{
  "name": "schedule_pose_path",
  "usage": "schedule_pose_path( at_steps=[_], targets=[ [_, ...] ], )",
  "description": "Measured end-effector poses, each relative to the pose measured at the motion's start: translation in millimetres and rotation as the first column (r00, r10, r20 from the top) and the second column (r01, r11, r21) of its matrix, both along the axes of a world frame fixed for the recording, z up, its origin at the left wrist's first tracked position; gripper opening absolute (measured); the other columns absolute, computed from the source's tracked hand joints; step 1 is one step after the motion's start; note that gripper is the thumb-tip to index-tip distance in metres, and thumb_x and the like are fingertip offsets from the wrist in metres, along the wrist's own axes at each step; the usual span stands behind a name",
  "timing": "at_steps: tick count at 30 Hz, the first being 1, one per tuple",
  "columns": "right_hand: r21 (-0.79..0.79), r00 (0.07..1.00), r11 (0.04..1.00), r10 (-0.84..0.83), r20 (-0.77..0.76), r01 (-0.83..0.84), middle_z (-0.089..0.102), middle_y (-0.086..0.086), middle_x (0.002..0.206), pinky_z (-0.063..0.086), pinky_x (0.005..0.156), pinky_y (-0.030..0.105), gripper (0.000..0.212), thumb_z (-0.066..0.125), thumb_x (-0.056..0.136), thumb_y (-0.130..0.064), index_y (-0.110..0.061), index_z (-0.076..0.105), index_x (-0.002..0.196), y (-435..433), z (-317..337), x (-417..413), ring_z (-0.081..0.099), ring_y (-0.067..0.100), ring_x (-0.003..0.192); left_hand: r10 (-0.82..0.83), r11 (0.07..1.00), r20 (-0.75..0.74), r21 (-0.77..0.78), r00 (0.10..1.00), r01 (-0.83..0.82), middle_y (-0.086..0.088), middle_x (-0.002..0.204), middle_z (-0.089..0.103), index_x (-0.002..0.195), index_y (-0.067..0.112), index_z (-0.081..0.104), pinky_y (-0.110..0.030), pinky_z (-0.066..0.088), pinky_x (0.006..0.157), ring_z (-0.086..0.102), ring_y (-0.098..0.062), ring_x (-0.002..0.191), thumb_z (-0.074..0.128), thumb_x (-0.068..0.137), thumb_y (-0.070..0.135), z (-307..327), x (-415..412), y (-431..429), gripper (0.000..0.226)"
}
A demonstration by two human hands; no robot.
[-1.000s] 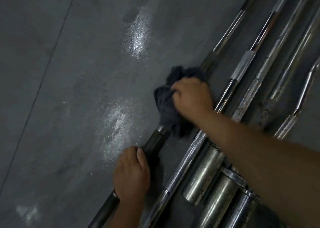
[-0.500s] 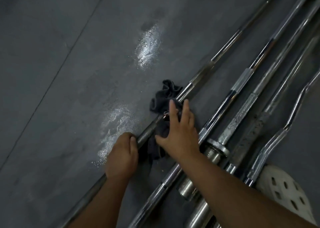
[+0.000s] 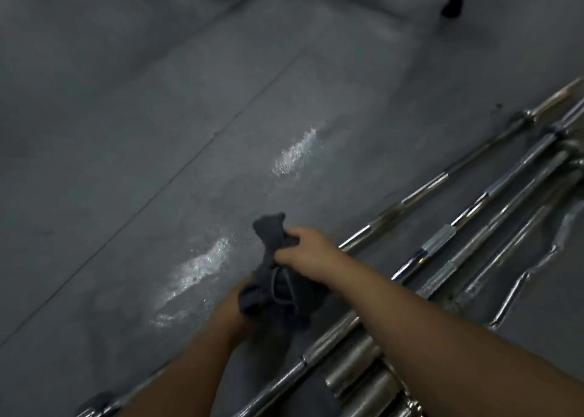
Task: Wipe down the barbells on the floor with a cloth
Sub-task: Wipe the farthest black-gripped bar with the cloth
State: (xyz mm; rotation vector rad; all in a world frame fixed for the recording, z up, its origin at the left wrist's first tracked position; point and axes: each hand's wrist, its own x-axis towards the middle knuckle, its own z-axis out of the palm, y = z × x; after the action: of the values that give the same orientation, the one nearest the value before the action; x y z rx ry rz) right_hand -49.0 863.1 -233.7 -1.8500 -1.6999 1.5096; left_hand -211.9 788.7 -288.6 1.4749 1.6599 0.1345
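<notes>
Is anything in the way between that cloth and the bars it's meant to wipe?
Nothing visible. The right hand and left hand hold the cloth bunched up, close by the nearest bar, whose shaft lies uncovered on the floor.

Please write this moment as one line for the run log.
right hand: grips cloth top | left hand: holds cloth bottom | barbells: side by side on floor | cloth-bar contact: cannot tell
</notes>
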Motion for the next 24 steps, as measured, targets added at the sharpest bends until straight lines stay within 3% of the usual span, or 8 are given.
schedule_pose_path(
  at_steps=[2,4,6,9,16,24],
  targets=[
    [0.103,1.000,0.994,-0.023,-0.021,0.025,0.072,-0.004,0.089,0.053,0.074,0.027,0.028,0.072,0.074,-0.025,-0.020,0.069,0.101,29,27,-11,0.067,0.014,0.084,0.032,0.992,-0.040,0.126,0.999,-0.027,0.004,0.119,0.059,0.130,0.024,0.055,-0.025,0.045,0.089,0.060,-0.025,0.116,0.059,0.091,0.018,18,-7,25,0.039],
    [0.272,1.000,0.962,-0.005,0.011,0.002,0.069,-0.007,0.095,0.053,0.081,0.031,0.036,0.070,0.073,-0.027,-0.020,0.065,0.107,54,48,-18,0.064,0.015,0.090,0.055,0.957,-0.130,0.290,0.990,-0.015,-0.002,0.128,0.060,0.133,0.034,0.050,-0.031,0.048,0.086,0.059,-0.031,0.112,0.056,0.085,0.026,37,-16,53,0.049],
    [0.444,0.997,0.894,0.021,0.080,-0.054,0.064,-0.010,0.099,0.053,0.084,0.036,0.040,0.069,0.074,-0.028,-0.024,0.060,0.113,75,74,-20,0.061,0.015,0.093,0.092,0.913,-0.260,0.408,0.961,0.023,-0.006,0.144,0.048,0.147,0.027,0.035,-0.037,0.045,0.096,0.052,-0.031,0.122,0.058,0.084,0.028,64,-21,75,0.067],
    [0.590,0.991,0.798,0.065,0.117,-0.121,0.065,-0.005,0.097,0.054,0.075,0.041,0.038,0.063,0.073,-0.033,-0.028,0.055,0.110,93,117,-15,0.062,0.022,0.087,0.201,0.888,-0.446,0.459,0.872,0.030,-0.005,0.164,0.014,0.158,0.021,0.003,-0.045,0.026,0.116,0.024,-0.029,0.146,0.056,0.090,0.037,109,-25,85,0.087],
    [0.614,0.978,0.762,0.147,0.147,-0.207,0.060,-0.004,0.095,0.046,0.065,0.031,0.035,0.062,0.077,-0.031,-0.028,0.054,0.111,75,233,11,0.058,0.017,0.082,0.300,0.861,-0.440,0.506,0.846,-0.043,-0.003,0.166,0.001,0.157,0.023,-0.008,-0.052,0.019,0.120,0.009,-0.026,0.152,0.052,0.090,0.040,266,-12,50,0.092],
    [0.668,0.969,0.704,0.221,0.115,-0.240,0.057,-0.003,0.098,0.050,0.071,0.035,0.041,0.067,0.077,-0.023,-0.023,0.057,0.117,23,447,4,0.056,0.018,0.086,0.439,0.802,-0.360,0.570,0.823,-0.179,0.000,0.166,-0.002,0.157,0.025,-0.009,-0.050,0.014,0.121,0.005,-0.023,0.152,0.053,0.091,0.038,501,-13,-14,0.091]
  ],
)
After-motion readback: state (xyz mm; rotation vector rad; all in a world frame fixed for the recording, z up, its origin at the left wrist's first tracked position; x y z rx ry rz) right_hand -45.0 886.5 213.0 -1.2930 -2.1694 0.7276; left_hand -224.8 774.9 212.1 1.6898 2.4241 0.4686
